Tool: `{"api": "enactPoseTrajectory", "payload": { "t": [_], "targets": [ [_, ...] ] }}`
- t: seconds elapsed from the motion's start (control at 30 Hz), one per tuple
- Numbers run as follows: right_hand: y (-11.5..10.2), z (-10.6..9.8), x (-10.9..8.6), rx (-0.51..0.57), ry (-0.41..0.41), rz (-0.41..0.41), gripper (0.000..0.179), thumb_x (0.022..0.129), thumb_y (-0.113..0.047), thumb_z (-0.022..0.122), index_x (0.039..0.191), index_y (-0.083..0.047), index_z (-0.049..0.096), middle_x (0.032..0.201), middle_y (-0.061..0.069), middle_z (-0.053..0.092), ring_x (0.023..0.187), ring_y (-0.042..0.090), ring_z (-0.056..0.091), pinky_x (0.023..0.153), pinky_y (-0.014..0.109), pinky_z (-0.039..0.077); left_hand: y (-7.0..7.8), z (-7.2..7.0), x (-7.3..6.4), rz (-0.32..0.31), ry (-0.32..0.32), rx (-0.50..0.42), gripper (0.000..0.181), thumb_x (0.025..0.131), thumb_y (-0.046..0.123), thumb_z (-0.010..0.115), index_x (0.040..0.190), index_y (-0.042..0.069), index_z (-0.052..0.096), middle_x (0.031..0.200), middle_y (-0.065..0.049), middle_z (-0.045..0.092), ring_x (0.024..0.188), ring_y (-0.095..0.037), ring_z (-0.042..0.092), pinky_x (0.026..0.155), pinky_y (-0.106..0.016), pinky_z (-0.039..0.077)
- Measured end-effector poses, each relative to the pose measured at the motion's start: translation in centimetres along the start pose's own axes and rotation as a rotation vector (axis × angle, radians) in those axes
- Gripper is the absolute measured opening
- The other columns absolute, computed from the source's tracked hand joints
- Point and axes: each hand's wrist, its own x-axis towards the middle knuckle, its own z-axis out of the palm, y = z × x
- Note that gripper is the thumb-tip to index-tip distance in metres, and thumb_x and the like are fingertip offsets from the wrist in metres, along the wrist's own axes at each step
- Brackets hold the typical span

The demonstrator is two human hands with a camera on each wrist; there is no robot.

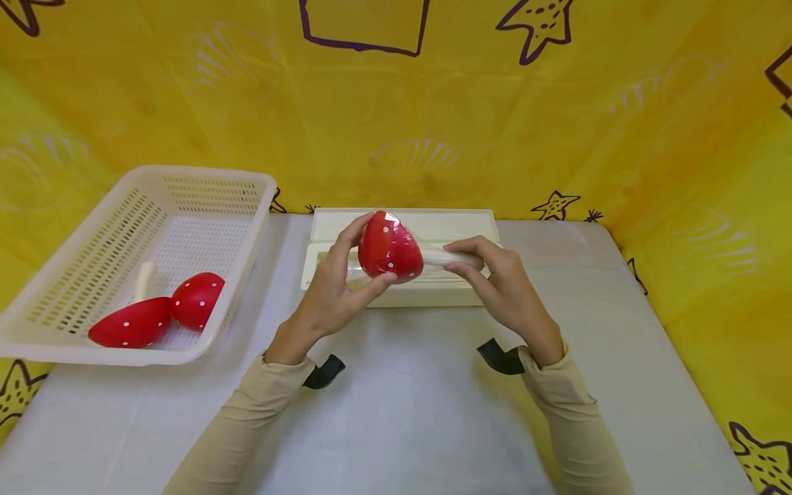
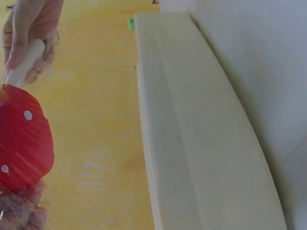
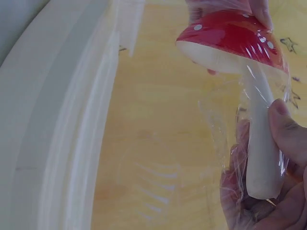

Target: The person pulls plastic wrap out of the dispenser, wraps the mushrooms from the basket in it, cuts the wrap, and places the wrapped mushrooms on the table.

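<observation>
Between both hands, above the table, a toy mushroom (image 1: pixel 391 249) lies sideways, with a red, white-dotted cap and a white stem. Clear plastic film (image 3: pixel 218 132) wraps around it, crinkled near the stem in the right wrist view. My left hand (image 1: pixel 331 292) pinches the cap between thumb and fingers. Around the stem's end, my right hand (image 1: pixel 502 275) curls its thumb and fingers; the right wrist view shows the stem (image 3: pixel 261 158) through the film. Just behind the hands stands an open cream-coloured box (image 1: pixel 427 297) with its lid raised, partly covered by the hands and mushroom.
At the left, a white perforated plastic basket (image 1: pixel 133 355) holds red, white-dotted mushrooms (image 1: pixel 133 323), one with its pale stem showing. A white cloth covers the table (image 1: pixel 421 399). Yellow patterned fabric (image 1: pixel 346 117) hangs behind and at the sides. Black curved pieces (image 1: pixel 324 372) protrude by both cuffs.
</observation>
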Motion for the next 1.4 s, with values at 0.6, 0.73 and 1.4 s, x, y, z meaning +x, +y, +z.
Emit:
{"api": "enactPoseTrajectory", "payload": {
  "t": [0.6, 0.73, 1.4],
  "targets": [
    [-0.9, -0.9, 0.2, 0.003, 0.064, -0.076, 0.032, 0.077, 0.002, 0.077, 0.108, 0.003, 0.067, 0.093, 0.012, 0.074, 0.068, 0.01, 0.058, 0.071, 0.013, 0.044, 1.7, -0.6, 0.1, 0.142, 0.062, 0.061, 0.082, 0.079, 0.013, 0.079, 0.148, 0.0, 0.035, 0.143, -0.017, 0.052, 0.123, -0.03, 0.052, 0.102, -0.051, 0.049],
    [-1.1, -0.9, -0.1, -0.004, 0.053, -0.065, 0.031, 0.078, 0.002, 0.077, 0.108, 0.003, 0.067, 0.091, 0.01, 0.074, 0.068, 0.01, 0.059, 0.073, 0.013, 0.046, 2.0, -0.7, -0.2, 0.122, 0.053, 0.08, 0.082, 0.079, 0.015, 0.08, 0.147, 0.001, 0.036, 0.144, -0.016, 0.051, 0.124, -0.029, 0.052, 0.101, -0.052, 0.049],
    [-1.7, -0.2, -4.7, 0.088, -0.338, 0.183, 0.022, 0.092, -0.011, 0.068, 0.114, -0.008, 0.065, 0.106, -0.003, 0.071, 0.089, 0.008, 0.06, 0.078, 0.024, 0.054, 1.8, -0.4, -4.4, -0.064, -0.191, 0.188, 0.08, 0.078, 0.035, 0.083, 0.144, 0.017, 0.044, 0.134, -0.002, 0.058, 0.122, -0.018, 0.055, 0.088, -0.042, 0.059]
  ]
}}
